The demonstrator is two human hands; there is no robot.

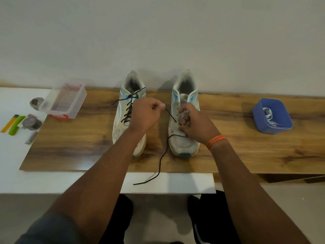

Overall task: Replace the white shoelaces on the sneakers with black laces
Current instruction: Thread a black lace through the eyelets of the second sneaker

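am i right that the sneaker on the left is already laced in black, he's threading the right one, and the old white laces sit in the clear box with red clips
Not quite. The head view shows the white laces in the blue tub on the right, not in the clear box. The rest holds: left sneaker laced black, both hands threading the right sneaker.

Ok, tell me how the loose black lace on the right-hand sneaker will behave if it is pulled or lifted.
The black lace looks thin and floppy: its free end snakes over the wooden board, so it would likely droop when lifted. It is probably very light. Pulled by the left hand, it runs taut, so a hard tug might shift the right-hand sneaker.
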